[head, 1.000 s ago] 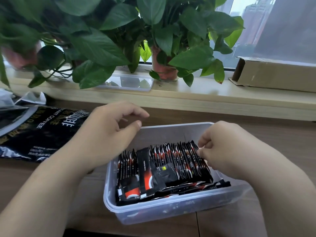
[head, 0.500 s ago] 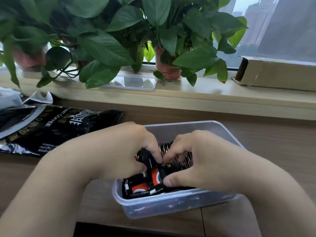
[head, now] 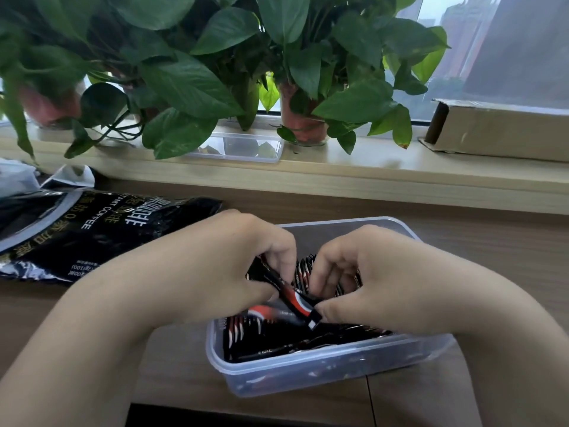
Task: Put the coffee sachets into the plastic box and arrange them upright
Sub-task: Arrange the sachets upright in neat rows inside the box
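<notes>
A clear plastic box [head: 308, 369] stands on the wooden table in front of me, holding several black-and-red coffee sachets [head: 246, 334]. Both hands are inside the box. My left hand [head: 240, 266] and my right hand [head: 378, 272] together pinch one black-and-red sachet [head: 292, 295], which tilts diagonally above the pile. The left fingers hold its upper end, the right thumb and fingers its lower end. A row of sachets [head: 303, 274] stands upright behind it, mostly hidden by my hands.
A large black instant-coffee bag [head: 92, 229] lies on the table to the left. On the windowsill stand potted plants [head: 301, 124], a clear plastic lid [head: 246, 147] and a cardboard box [head: 505, 131].
Both hands moved from the box's sides into its middle and took hold of one sachet, lifting it to a slant. The view shifted slightly.
</notes>
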A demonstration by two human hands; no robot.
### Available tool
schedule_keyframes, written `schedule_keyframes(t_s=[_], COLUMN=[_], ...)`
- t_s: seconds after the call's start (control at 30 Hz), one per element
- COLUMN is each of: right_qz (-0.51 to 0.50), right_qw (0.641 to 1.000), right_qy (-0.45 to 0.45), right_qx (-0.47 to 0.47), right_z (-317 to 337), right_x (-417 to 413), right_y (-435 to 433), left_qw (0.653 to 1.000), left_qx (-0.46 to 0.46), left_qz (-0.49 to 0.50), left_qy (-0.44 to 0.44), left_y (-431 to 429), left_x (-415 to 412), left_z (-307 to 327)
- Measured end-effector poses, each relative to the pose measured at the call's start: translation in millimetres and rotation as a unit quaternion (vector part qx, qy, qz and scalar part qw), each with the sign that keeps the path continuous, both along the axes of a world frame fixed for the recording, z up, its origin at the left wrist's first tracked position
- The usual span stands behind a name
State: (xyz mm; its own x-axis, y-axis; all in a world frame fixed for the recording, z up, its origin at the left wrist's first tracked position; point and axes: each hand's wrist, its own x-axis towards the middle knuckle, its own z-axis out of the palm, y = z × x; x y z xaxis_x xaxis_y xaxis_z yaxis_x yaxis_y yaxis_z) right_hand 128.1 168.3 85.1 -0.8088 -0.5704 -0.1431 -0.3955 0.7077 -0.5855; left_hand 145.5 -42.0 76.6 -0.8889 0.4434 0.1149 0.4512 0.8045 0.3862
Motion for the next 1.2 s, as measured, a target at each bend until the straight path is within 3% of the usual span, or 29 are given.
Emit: schedule_keyframes(t_s=[0.13,0.27,0.47,0.67,0.87,1.07,1.2], right_qz=[-0.035,-0.088,-0.128,-0.061,-0.093,-0.113,-0.135], right_qw=[0.995,0.985,0.966,0.93,0.879,0.867,0.881], right_qy=[0.01,-0.011,0.058,0.073,0.118,0.144,0.199], right_qx=[-0.095,-0.15,-0.216,-0.356,-0.452,-0.463,-0.407], right_z=[10,13,13,5,-7,-7,-11], right_x=[-2,-3,-9,-4,-8,-9,-8], right_y=[14,25,40,24,10,10,9], left_qw=[0.994,0.986,0.943,0.935,0.935,0.897,0.915], left_qx=[0.092,0.129,0.277,0.306,0.325,0.418,0.389], left_qz=[0.038,0.094,0.182,0.162,0.1,0.087,0.095], left_qy=[0.039,0.056,-0.042,-0.072,-0.105,-0.114,-0.048], left_y=[-3,-4,-3,23,39,44,44], left_x=[4,6,2,7,11,12,10], left_z=[7,7,6,2,2,0,-5])
